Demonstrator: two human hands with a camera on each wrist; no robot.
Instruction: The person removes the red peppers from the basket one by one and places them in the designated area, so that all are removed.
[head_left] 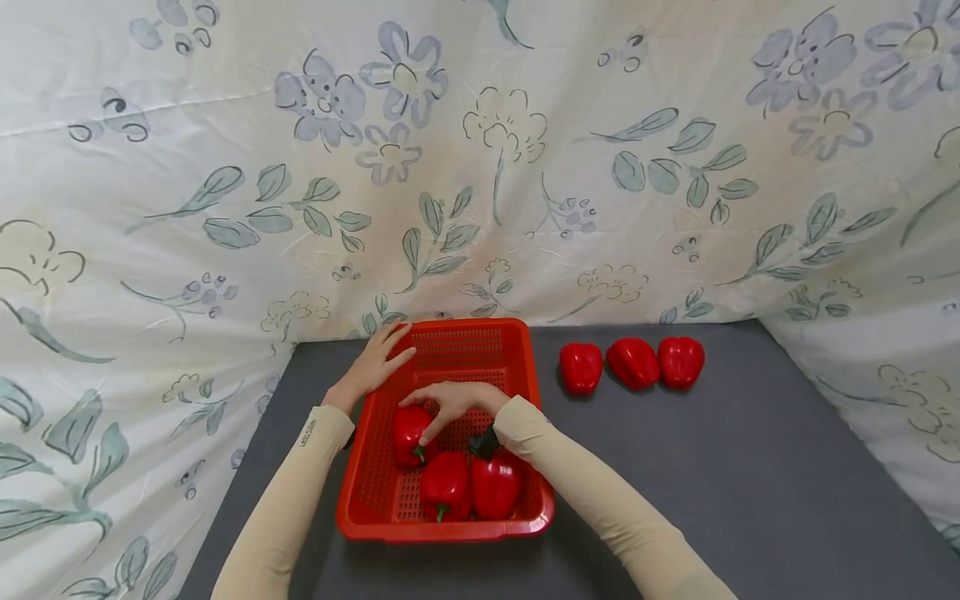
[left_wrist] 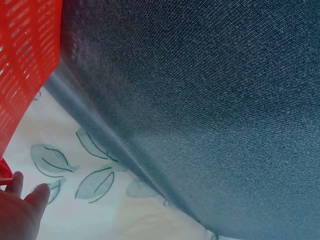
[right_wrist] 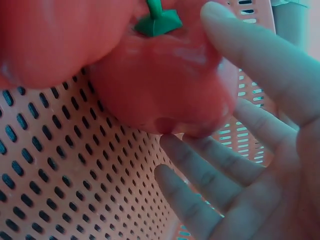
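Right hand (head_left: 450, 406) reaches into red basket (head_left: 525, 367) at table's (head_left: 712, 483) near-left, fingers loosely spread around far-left pepper (head_left: 408, 435), not clamped yet; left hand (head_left: 378, 362) rests flat on far-left rim; close around pepper's body, steady basket.

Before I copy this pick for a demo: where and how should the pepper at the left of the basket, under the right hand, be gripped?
Around its broad body, from above. The pepper lies on its side, green stem toward the person, against the red basket left wall. The right hand already arches over it, so fingers probably fit best across the rounded flanks rather than on the thin stem.
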